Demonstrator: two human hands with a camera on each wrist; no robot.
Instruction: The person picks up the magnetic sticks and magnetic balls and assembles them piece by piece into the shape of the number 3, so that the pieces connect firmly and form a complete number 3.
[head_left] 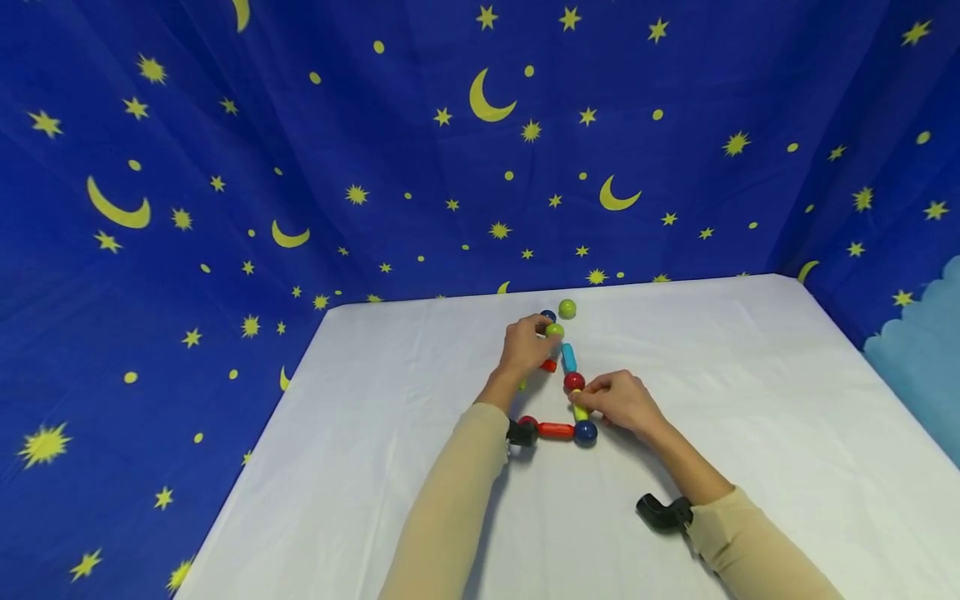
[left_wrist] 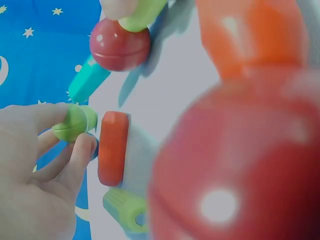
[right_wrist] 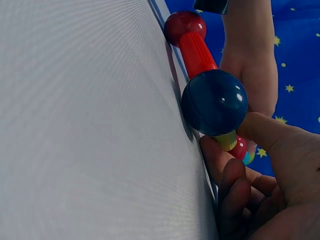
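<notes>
My left hand (head_left: 525,343) pinches a green ball (left_wrist: 71,123) between thumb and fingers, near the far end of a light blue rod (head_left: 569,357). A yellow rod (head_left: 581,412) is pinched by my right hand (head_left: 622,402). That rod joins a dark blue ball (head_left: 586,433) to a red ball (head_left: 574,381), and the light blue rod extends from the red ball. From the dark blue ball a red rod (head_left: 557,431) runs left to another red ball (head_left: 528,422), partly hidden by the left wrist's black camera (head_left: 522,432).
Beyond the left hand lie a blue ball (head_left: 548,316) and a second green ball (head_left: 567,309). Near that hand are a loose red rod (left_wrist: 113,148) and a green piece (left_wrist: 125,210). A white cloth covers the table (head_left: 337,467); a starry blue curtain (head_left: 420,150) hangs behind.
</notes>
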